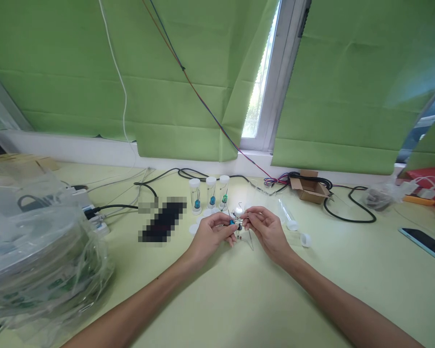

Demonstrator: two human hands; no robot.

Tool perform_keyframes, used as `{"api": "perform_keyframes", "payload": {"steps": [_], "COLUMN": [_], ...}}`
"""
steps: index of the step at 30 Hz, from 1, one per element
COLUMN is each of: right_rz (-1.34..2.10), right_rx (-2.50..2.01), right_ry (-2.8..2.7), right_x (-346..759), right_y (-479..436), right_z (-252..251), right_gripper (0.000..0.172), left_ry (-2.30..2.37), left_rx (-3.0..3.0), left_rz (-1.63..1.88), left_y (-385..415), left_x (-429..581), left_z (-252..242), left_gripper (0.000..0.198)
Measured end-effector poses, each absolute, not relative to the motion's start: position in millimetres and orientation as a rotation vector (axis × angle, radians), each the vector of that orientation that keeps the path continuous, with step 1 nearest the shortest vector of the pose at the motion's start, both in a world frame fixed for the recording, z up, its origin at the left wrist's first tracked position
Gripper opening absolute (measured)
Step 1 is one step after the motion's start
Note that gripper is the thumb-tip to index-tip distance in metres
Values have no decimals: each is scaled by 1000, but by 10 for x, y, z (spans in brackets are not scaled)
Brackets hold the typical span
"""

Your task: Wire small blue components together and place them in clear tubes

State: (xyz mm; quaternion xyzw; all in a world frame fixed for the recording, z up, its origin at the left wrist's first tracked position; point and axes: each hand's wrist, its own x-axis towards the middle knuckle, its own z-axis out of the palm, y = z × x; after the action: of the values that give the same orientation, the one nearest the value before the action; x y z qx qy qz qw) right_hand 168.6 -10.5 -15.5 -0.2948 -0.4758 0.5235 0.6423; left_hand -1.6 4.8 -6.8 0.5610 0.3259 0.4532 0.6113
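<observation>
My left hand (pixel 213 232) and my right hand (pixel 266 228) meet over the pale green table (pixel 239 299), fingers pinched together. Between them is a small wire piece with a blue bead (pixel 232 221) and thin metal leads (pixel 250 240) hanging down. Both hands pinch this piece from either side. Just behind the hands stand three upright clear tubes (pixel 210 192) with white caps, each holding a small blue or green part. White caps (pixel 194 228) lie beside my left hand.
A clear tube (pixel 286 213) lies on its side right of my hands, a loose white cap (pixel 305 239) near it. A small cardboard box (pixel 309 187), black cables (pixel 348 208), a plastic-wrapped bundle (pixel 36 251) at left and a dark tablet (pixel 426 244) at right.
</observation>
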Motion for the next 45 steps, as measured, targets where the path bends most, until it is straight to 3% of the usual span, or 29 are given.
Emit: {"api": "perform_keyframes", "payload": {"steps": [20, 45], "right_rz": [1436, 1461], "right_rx": [-594, -556], "right_ry": [-806, -799], "right_x": [1674, 1683], "right_y": [-105, -95], "right_z": [-171, -178], "right_gripper": [23, 19], "left_ry": [733, 779], "left_rx": [1422, 1553], "left_rz": [1101, 1152], "left_y": [41, 29], "left_x": [-7, -15], "left_z": [-125, -134], "left_gripper": [23, 20]}}
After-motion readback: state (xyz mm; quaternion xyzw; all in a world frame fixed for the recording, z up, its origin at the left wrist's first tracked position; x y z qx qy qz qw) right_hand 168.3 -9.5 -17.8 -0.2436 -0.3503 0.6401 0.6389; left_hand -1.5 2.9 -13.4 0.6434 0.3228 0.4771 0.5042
